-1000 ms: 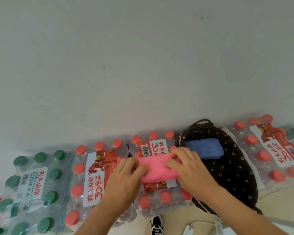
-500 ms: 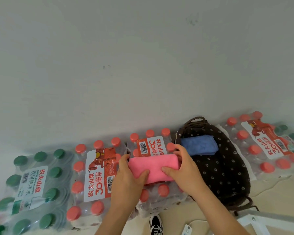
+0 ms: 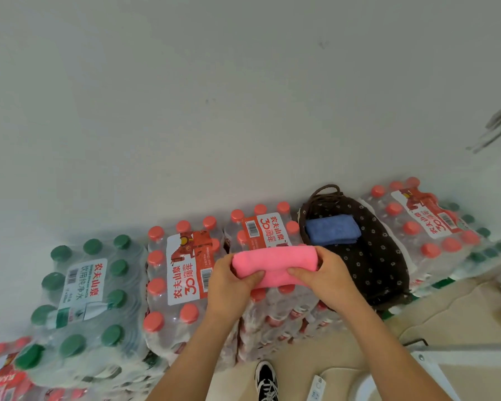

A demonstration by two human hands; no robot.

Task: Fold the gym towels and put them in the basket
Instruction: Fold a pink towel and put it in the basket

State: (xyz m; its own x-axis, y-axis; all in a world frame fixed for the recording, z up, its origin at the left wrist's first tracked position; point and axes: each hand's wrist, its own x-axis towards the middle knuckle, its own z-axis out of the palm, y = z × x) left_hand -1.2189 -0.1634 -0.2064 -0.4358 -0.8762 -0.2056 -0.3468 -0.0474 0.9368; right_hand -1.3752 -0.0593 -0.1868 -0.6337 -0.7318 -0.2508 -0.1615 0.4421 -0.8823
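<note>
- Head camera view, looking down: the left hand (image 3: 229, 280) grasps the left end of a folded pink towel (image 3: 275, 261), thumb across its near face, fingers curled behind.
- The right hand (image 3: 327, 277) grasps the towel's right end the same way, thumb on the near side.
- The pink towel is a thick, flat roll stretched between both hands. It sits over the near part of a red-capped water pack (image 3: 268, 227); whether it touches the bottle caps cannot be told.
- Just right of the right hand is the basket (image 3: 373, 256), dark brown fabric with small pale flowers and a rope handle (image 3: 326, 192) at its far end.
- A folded blue towel (image 3: 331, 228) lies inside the basket, toward its far left side.
- The right hand's knuckles overlap the basket's left edge in this view.
- A second red-capped pack (image 3: 182, 267) stands left of the hands, partly hidden by the left hand.
- Further left is a green-capped pack (image 3: 84, 285).
- Right of the basket lies another red-capped pack (image 3: 425, 221).
- All the packs line a plain pale wall (image 3: 214, 96) on the far side.
- Near the bottom, between the forearms, a black-and-white shoe (image 3: 266, 382) stands on the beige floor (image 3: 446, 314).
</note>
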